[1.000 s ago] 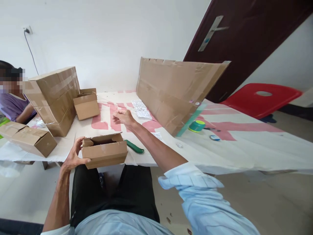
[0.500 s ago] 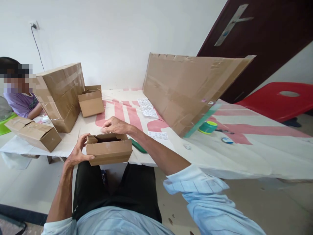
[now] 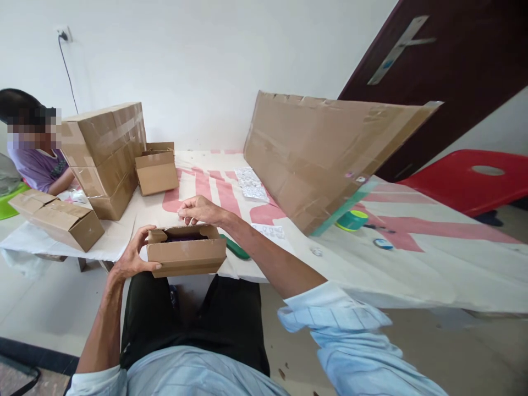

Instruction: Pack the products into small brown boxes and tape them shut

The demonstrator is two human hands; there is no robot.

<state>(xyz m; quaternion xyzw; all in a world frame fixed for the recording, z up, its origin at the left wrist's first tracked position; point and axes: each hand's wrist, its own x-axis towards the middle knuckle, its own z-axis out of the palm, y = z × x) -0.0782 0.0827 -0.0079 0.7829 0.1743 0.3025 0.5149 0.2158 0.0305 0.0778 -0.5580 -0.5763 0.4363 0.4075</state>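
Note:
A small open cardboard box rests at the table's front edge, tilted toward me. Something dark purple shows inside it, too shaded to name. My left hand grips the box's left end, thumb on the near side and fingers over the rim. Just beyond the far rim is my right hand, its fingers bent and drawn together. A pale bit shows at those fingertips, too small to name. Beside the box's right end lies a green flat object, partly hidden by my right forearm.
Stacked taped boxes, an open box and a closed box stand left. A large cardboard sheet leans at the back. Tape rolls and printed sheets lie on the table. Another person sits far left.
My right hand has risen slightly off the box's far rim, and the dark purple contents now show. My left hand keeps its hold. The whole view has shifted a little.

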